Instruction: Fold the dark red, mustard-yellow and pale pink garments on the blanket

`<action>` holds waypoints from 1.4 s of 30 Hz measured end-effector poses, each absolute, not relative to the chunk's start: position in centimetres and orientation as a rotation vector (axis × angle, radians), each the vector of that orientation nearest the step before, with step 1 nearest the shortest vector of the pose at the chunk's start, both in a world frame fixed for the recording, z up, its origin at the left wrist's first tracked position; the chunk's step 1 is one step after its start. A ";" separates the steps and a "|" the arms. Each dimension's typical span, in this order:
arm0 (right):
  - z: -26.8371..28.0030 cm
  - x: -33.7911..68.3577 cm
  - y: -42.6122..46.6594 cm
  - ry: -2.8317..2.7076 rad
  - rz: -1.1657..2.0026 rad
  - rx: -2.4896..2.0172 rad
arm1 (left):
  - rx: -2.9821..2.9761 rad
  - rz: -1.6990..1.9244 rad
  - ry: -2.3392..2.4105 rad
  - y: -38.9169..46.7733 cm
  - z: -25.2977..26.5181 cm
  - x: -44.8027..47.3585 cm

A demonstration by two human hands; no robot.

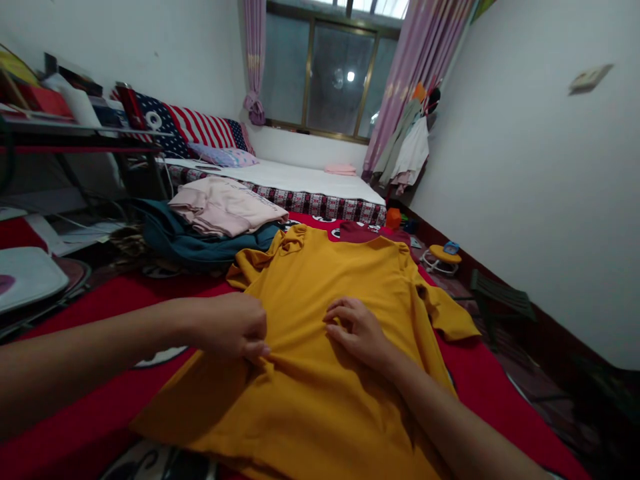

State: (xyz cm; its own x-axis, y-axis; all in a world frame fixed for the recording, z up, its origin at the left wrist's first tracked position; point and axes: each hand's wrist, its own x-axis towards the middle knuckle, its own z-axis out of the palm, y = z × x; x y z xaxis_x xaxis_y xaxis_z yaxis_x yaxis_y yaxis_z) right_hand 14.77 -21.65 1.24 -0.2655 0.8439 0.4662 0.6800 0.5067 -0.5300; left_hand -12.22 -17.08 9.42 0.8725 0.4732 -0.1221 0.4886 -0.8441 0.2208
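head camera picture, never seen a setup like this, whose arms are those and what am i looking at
No machine here: these are a person's own bare arms, seen by a camera worn on their head, looking forward and down. A yellow top lies spread on a red cover. The left hand pinches its fabric; the right hand is at its middle, fingers curled, though whether it grips is unclear. Beyond, to the left, a pale pink garment lies on a teal one.
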 end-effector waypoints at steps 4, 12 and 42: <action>0.8 14.2 -22.3 -1.970 0.327 -1.219 | 2.752 -0.109 0.713 -14.1 10.4 -6.9; 0.8 15.0 -22.3 -1.678 0.540 -1.221 | 2.779 0.276 1.237 -2.9 1.9 -3.0; 1.1 14.4 -22.1 -1.577 0.653 -1.287 | 2.763 0.526 1.300 -2.7 0.1 -3.7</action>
